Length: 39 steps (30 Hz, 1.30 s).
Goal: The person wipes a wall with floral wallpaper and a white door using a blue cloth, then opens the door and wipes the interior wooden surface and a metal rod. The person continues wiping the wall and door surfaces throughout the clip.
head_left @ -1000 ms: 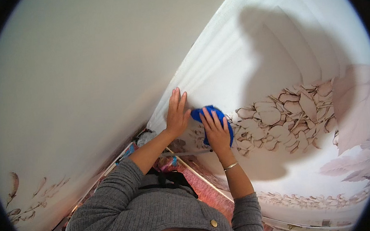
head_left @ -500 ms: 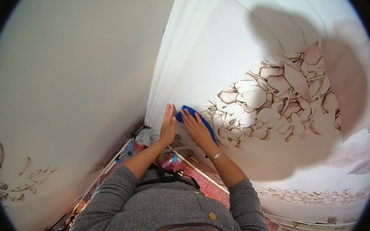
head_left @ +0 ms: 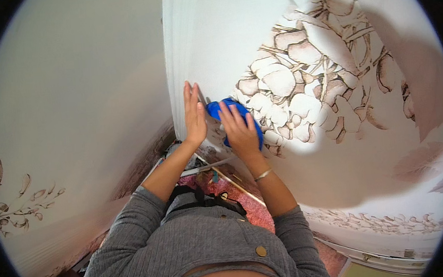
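Observation:
My right hand (head_left: pixel 241 134) lies over a bunched blue cloth (head_left: pixel 214 108) and presses it to the white wallpaper (head_left: pixel 208 40) in front of me. Its fingers are spread across the cloth, which shows past them on both sides. Just to the left, my left hand (head_left: pixel 195 117) is held up edge-on at the wallpaper, fingers stretched out and nothing in it. Whether its whole palm touches the wall I cannot tell. Large printed brown and pink flowers (head_left: pixel 279 79) begin just right of the cloth.
Another wall (head_left: pixel 83 97) with a small printed sprig meets this one at a corner left of my hands. Below my hands are a pink glittery surface (head_left: pixel 250 209) with a pale edge strip and a greyish crumpled bundle (head_left: pixel 173 150). My shadow falls on the right wall.
Both hands have moved up the wall in the view, the cloth with the right one. My view has turned, so the printed flowers and corner sit differently.

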Each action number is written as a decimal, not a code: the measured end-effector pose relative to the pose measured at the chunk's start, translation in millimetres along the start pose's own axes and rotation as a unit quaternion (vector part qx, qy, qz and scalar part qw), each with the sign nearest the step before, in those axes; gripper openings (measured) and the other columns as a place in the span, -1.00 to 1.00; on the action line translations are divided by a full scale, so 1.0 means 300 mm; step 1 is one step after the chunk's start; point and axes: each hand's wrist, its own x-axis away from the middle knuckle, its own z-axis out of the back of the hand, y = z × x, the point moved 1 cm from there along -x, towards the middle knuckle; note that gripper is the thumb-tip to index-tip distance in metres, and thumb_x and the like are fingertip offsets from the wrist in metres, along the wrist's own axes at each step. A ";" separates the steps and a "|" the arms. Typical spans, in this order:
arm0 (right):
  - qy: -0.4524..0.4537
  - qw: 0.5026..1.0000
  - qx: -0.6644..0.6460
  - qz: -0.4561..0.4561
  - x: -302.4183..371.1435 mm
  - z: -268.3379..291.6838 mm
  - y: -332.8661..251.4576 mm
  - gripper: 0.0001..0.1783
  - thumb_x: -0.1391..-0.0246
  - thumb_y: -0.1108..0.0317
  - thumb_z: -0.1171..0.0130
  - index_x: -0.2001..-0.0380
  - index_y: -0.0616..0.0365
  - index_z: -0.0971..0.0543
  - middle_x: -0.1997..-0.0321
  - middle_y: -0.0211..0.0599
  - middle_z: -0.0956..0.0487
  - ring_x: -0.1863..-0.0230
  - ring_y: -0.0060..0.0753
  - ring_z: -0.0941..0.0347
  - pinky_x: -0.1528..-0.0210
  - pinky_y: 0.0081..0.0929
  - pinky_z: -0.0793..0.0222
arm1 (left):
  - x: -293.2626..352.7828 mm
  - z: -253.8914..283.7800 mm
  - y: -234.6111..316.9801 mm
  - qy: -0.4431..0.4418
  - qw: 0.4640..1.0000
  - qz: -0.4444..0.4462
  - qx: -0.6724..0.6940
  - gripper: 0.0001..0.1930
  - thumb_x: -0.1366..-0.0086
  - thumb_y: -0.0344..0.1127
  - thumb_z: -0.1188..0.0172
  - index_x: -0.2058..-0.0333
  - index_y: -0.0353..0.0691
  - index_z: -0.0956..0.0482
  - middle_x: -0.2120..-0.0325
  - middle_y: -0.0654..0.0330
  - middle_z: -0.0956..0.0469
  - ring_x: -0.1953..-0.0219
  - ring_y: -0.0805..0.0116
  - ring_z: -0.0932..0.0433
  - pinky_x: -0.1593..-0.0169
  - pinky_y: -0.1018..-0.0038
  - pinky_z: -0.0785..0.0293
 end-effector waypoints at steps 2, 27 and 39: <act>-0.017 0.999 -0.002 0.040 0.013 -0.029 -0.017 -0.51 -0.25 0.30 0.05 -0.24 0.02 -0.45 -0.50 -0.52 -0.23 -0.50 -0.48 -0.07 -0.46 -0.25 0.12 | 0.039 -0.030 -0.013 -0.002 1.000 0.029 0.002 -0.43 -0.55 -0.11 0.35 -0.42 -0.27 -0.05 -0.47 -0.10 0.17 -0.50 -0.06 0.15 -0.48 0.18 0.19; 0.134 0.985 0.052 -0.097 0.295 0.178 0.221 -0.57 -0.34 0.25 0.11 -0.18 -0.47 -0.52 -0.32 -0.79 -0.46 -0.34 -0.57 -0.31 -0.51 -0.08 0.45 | 0.119 -0.154 0.220 -0.065 0.985 -0.152 -0.047 -0.46 -0.54 -0.05 0.29 -0.38 -0.09 -0.21 -0.47 -0.08 0.15 -0.49 -0.20 0.22 -0.45 0.00 0.20; 0.033 0.996 0.043 -0.073 0.830 0.180 0.291 -0.62 -0.23 0.26 -0.04 -0.08 -0.33 -0.60 -0.32 -0.78 -0.47 -0.29 -0.64 -0.32 -0.49 -0.10 0.33 | 0.478 -0.370 0.337 -0.225 0.946 -0.220 -0.080 -0.51 -0.46 0.00 0.06 -0.31 0.12 -0.38 -0.44 -0.12 0.08 -0.44 -0.43 0.18 -0.38 -0.24 0.17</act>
